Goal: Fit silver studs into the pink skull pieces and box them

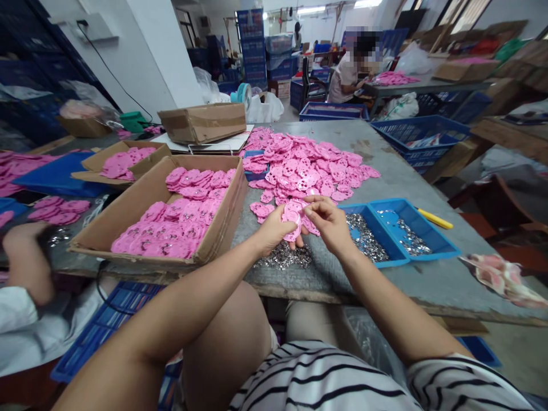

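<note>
My left hand [274, 228] holds a flat pink plastic piece [293, 219] with cut-out holes, just above the table's near edge. My right hand [329, 220] pinches the top of the same piece with thumb and forefinger. Under both hands lies a loose heap of small shiny metal parts [285, 260]. A wide pile of the same pink pieces [306, 165] covers the table just beyond my hands.
A cardboard box [222, 225] of stacked pink pieces stands to my left. Blue trays [428, 231] with metal parts and a yellow knife [434, 218] lie to the right. Another person's arm [25, 262] rests at far left; a second person sits at a far table [428, 87].
</note>
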Tool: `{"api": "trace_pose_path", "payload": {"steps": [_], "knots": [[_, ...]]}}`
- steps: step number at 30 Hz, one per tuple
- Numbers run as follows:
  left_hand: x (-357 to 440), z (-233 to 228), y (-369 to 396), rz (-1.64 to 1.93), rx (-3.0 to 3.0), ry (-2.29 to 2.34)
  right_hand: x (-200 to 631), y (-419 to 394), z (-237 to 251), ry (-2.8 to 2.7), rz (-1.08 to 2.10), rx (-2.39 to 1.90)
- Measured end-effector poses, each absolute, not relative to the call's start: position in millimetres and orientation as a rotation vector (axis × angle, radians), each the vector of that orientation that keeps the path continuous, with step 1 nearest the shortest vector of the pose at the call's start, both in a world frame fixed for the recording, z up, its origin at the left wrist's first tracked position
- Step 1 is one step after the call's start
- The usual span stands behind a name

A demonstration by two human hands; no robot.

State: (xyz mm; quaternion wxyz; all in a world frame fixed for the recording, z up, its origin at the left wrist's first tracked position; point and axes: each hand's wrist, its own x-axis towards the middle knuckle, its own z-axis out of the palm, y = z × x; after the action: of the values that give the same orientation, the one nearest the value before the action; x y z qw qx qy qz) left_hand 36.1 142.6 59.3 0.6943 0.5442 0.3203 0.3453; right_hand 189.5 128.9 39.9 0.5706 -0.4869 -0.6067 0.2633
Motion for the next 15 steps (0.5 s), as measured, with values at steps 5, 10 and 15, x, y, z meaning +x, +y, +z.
{"api": "trace_pose_path", "payload": {"steps": [5,10,15], "knots": [[35.6,61.3,144.0,0.798,1.217,0.77,187.3,135.6,22.9,-1.244,0.509,-1.148],[38.0,66.8,143.6,0.774,1.159,0.794,190.3,142.6,-1.8,-1.2,0.435,-1.216],[34.5,74.0,149.5,0.818,1.105,0.804,197.9,143.8,-29.4,-1.139,0.36,-1.282]]}}
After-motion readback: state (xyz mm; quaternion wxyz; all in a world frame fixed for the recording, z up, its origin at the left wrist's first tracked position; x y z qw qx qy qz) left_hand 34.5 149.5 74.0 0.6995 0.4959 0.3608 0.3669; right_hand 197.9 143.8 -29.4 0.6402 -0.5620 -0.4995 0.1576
